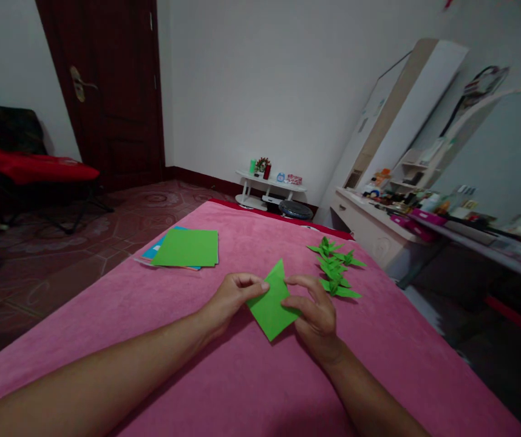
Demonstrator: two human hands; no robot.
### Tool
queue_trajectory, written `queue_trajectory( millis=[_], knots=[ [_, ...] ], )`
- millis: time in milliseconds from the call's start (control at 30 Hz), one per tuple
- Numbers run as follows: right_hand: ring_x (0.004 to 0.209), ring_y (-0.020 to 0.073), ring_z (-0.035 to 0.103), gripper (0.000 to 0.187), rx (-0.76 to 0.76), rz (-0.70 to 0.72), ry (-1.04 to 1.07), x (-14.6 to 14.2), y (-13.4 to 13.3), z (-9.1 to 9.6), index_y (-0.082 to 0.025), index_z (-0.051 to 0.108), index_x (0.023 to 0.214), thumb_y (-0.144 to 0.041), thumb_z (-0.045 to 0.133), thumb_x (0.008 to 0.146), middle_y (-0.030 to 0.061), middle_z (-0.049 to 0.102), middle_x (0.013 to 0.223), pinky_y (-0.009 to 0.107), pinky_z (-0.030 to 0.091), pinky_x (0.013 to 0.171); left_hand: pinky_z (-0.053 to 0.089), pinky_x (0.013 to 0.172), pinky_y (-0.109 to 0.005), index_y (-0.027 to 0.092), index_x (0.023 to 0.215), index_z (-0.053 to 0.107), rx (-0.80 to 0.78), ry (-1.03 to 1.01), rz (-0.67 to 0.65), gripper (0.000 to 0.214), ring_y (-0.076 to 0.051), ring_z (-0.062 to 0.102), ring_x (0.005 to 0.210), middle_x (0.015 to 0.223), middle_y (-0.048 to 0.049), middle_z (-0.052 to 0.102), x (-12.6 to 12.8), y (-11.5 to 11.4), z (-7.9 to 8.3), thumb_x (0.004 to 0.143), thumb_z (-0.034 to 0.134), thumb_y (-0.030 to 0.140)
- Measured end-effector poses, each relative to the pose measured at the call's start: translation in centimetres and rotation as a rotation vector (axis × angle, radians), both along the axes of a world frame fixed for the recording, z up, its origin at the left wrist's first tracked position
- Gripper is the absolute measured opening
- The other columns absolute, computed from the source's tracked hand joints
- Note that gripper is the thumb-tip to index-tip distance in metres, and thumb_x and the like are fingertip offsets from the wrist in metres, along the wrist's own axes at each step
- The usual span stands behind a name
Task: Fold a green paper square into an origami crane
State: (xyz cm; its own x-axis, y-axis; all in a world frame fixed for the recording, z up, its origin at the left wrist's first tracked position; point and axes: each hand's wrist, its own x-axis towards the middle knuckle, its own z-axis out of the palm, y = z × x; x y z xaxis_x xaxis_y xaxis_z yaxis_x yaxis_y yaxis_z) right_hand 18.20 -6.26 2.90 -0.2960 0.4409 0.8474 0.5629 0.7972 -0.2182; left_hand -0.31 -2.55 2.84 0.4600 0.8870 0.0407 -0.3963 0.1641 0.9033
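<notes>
- Room: white wall (260,79), dark red door (126,91), patterned tile floor.
- Pink cover (242,388): spread beneath the work, red along its far edge.
- Dressing table (374,224): at right, crowded with bottles and boxes; their labels are too small to read.
- Red chair (46,170): at left; a pale marking on it is illegible.
- Left hand (226,300): thumb and fingers pinching the paper's left edge.
- Right hand (319,318): index finger and thumb parted, both touching the paper's right side; whether fingers underneath grip it cannot be told.
- Paper stack (187,247): flat at left, green on top, blue showing below.
- Folded green pieces (332,267): clustered at right, pointed ends outward.
- Green paper (272,306): between both hands above the cover; kite-shaped, long axis running away from the person, narrow tip pointing away and slightly right.
</notes>
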Motion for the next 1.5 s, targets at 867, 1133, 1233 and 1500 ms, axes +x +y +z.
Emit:
queue_trajectory(
  millis=[867,1133,1233,1500],
  knots=[
    [0.068,0.0161,0.06,0.036,-0.979,0.133,0.947,-1.9,0.8,-0.7,-0.018,0.064,0.091,-0.029,0.076,0.059,0.0004,0.066,0.081,0.027,0.047,0.061,0.048,0.063,-0.027,0.014,0.082,0.065,0.044,0.125,0.007,0.031,-0.017,0.065,0.064,0.072,-0.0054,0.07,0.7,0.1,-0.9,0.06,0.079,0.028],
    [0.063,0.0156,0.06,0.034,-1.013,0.178,0.97,-1.6,0.7,-0.6,-0.018,0.063,0.09,-0.032,0.074,0.062,0.0004,0.066,0.077,0.027,0.046,0.06,0.044,0.056,-0.022,0.013,0.078,0.066,0.018,0.112,0.009,0.026,-0.012,0.059,0.054,0.065,-0.0036,0.068,0.7,-0.3,0.0,0.063,0.077,0.03],
    [0.064,0.0147,0.06,0.031,-1.015,0.273,1.007,-1.7,0.6,-0.4,-0.018,0.063,0.092,-0.03,0.072,0.065,0.0006,0.066,0.079,0.026,0.046,0.062,0.044,0.058,-0.022,0.013,0.078,0.066,0.042,0.112,0.015,0.024,-0.011,0.059,0.056,0.066,-0.0031,0.068,0.6,-0.2,-0.1,0.064,0.076,0.03],
    [0.073,0.0164,0.06,0.041,-0.958,0.236,1.006,-1.6,0.7,-0.5,-0.02,0.06,0.1,-0.026,0.074,0.062,0.0009,0.065,0.087,0.026,0.047,0.063,0.048,0.062,-0.026,0.014,0.075,0.065,-0.001,0.129,0.026,0.028,-0.014,0.062,0.059,0.067,-0.0037,0.069,0.7,0.0,-0.5,0.06,0.078,0.032]
  ],
)
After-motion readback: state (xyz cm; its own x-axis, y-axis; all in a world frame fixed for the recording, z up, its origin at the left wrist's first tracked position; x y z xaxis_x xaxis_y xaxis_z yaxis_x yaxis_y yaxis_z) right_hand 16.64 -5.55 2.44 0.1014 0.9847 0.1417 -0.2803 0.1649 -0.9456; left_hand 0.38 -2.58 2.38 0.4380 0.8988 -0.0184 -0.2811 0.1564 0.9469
